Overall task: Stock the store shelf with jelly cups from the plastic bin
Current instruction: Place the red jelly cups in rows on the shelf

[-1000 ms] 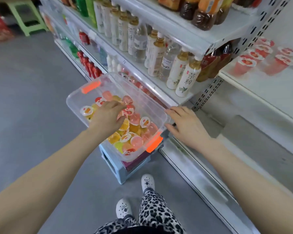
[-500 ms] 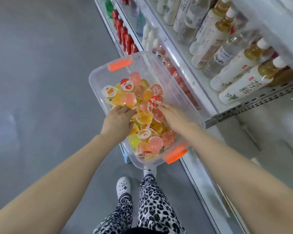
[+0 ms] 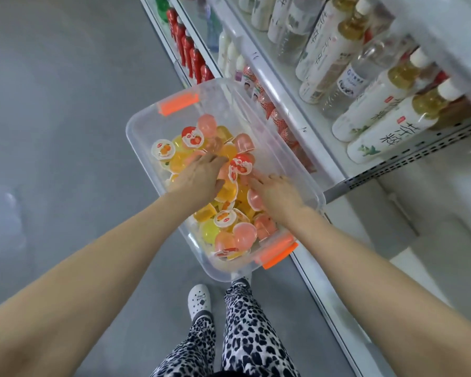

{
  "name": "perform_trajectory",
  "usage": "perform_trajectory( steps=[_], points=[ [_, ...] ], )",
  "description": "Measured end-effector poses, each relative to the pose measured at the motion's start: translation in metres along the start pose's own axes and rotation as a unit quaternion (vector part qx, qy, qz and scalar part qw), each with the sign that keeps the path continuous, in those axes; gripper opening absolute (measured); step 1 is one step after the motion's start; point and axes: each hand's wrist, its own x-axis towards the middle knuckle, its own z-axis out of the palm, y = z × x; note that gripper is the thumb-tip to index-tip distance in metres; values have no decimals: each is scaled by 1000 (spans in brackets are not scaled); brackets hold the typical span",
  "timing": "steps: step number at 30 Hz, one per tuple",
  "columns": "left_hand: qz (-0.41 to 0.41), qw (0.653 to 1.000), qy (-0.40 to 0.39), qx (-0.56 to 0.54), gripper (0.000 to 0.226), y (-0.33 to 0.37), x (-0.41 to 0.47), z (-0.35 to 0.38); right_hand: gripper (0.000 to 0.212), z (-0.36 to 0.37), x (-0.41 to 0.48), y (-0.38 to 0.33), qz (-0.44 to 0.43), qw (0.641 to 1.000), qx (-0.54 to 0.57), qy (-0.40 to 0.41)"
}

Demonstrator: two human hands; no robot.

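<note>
Store shelf (image 3: pixel 310 137): white, along the right; pale tea bottles (image 3: pixel 392 126) crowd its front edge.
Lower shelf (image 3: pixel 215 68): red bottles (image 3: pixel 191 55) line its far end.
Floor (image 3: pixel 65 104): grey, bearing a white clog (image 3: pixel 200 300).

The left hand (image 3: pixel 199 178) and the right hand (image 3: pixel 279 195) lie on the jelly cups (image 3: pixel 225 219) inside the clear bin (image 3: pixel 139 123), beside the shelf (image 3: pixel 286 88).

A single head-worn wide-angle view, close above the plastic bin (image 3: pixel 144 123) and looking steeply down on it -- the bin fills mid-frame. Grey floor (image 3: pixel 65 104) spreads left of the bin, the store shelf (image 3: pixel 283 85) right of it, a shoe (image 3: pixel 200 300) below.
</note>
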Motion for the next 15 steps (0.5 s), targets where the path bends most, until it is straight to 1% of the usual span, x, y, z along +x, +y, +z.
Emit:
perform_trajectory(
  steps=[2, 3, 5, 7, 9, 12, 13, 15],
  points=[
    [-5, 1000, -25, 13, 56, 3, 19, 3, 73, -4, -9, 1, 19, 999, -11, 44],
    [-7, 999, -44, 18, 58, 3, 27, 5, 73, -4, -12, 3, 30, 998, -5, 50],
    [-3, 997, -80, 21, 62, 3, 36, 12, 72, -2, -18, 5, 48, 998, 9, 36],
    [3, 994, -103, 24, 65, 2, 43, 18, 65, -4, -24, 8, 58, 997, 9, 42],
    [7, 994, -105, 23, 67, -1, 46, 22, 61, -8, -30, 8, 69, 996, 14, 60],
    [7, 995, -94, 17, 68, -6, 48, 25, 57, -12, -38, 5, 79, 992, 58, 74],
    [7, 996, -90, 7, 65, -7, 48, 27, 53, -14, -41, 5, 81, 991, 72, 80],
    [8, 996, -82, -17, 45, -3, 43, 30, 46, -18, -45, 3, 89, 987, 96, 90]
  ],
)
